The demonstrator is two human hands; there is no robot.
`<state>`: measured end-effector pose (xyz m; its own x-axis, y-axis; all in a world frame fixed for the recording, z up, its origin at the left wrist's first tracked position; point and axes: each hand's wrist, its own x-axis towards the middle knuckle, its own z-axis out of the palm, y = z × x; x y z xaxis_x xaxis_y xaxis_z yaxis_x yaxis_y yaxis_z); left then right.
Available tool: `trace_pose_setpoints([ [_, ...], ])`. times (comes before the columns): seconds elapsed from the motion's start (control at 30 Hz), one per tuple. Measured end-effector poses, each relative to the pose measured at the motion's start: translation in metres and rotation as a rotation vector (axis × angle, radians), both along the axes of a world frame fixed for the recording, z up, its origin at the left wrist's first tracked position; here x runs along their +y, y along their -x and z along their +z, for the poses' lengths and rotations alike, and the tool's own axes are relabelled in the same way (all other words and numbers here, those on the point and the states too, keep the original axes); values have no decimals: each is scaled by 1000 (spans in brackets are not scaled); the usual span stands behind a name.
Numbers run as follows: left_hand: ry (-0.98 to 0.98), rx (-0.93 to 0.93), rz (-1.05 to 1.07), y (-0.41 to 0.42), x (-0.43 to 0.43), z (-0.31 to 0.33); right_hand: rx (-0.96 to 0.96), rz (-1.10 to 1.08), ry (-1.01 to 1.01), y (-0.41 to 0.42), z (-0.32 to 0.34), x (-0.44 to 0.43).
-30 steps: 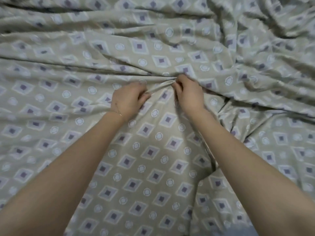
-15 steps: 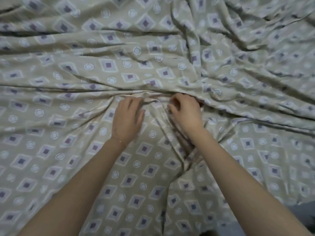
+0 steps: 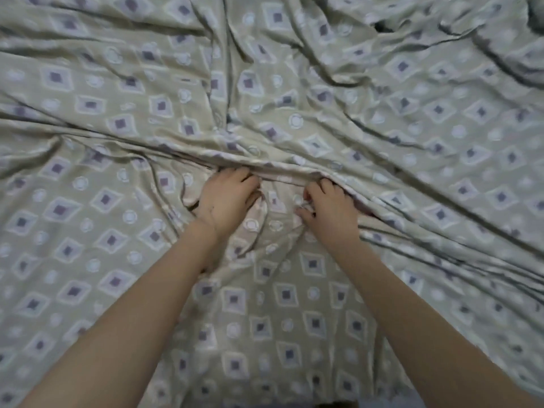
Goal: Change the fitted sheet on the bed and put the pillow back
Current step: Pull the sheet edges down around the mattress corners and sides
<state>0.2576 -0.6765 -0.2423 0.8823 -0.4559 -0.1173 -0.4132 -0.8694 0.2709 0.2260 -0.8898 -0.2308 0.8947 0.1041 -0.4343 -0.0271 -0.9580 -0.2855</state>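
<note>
- The fitted sheet [image 3: 123, 237] fills the whole view, spread loosely over the surface under the person. It is dull beige-green cloth printed with rows of white-edged diamonds with greyish-purple square centres, and white rings between them.
- The near part lies fairly flat. The far part and the right side are heavily rumpled, with deep, dark creases running slantwise toward the upper right.
- One long raised fold [image 3: 153, 147] crosses the middle from the left edge to the right, passing just beyond the fingertips; the cloth puckers and radiates from the spot between the two hands.
- Both bare forearms reach in from the bottom corners and converge on that spot.
- The right hand [image 3: 331, 212] is knuckles-up, fingers curled tight, their tips buried in the fold, and the thumb pinches a bunch of cloth on the inner side.
- The left hand [image 3: 226, 198] lies palm-down just beside it, fingers bent, their tips hooked under the ridge and gripping it; the thumb presses toward the gathered patch between the hands.
</note>
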Motion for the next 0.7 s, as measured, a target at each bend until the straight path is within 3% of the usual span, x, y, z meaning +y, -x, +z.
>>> trace_pose_setpoints([
  [0.1,42,-14,163,1,-28,7,42,-42,-184,-21,-1,-28],
  [0.3,187,12,527,-6,-66,12,-128,-256,-384,-63,-2,-82],
  [0.5,320,72,604,15,-83,14,-184,-252,-331,-58,-5,-76],
  [0.6,260,-77,580,44,-91,26,-348,-265,-235,-24,13,-77],
  [0.7,184,-111,443,84,-101,30,-194,-333,-254,20,17,-85],
])
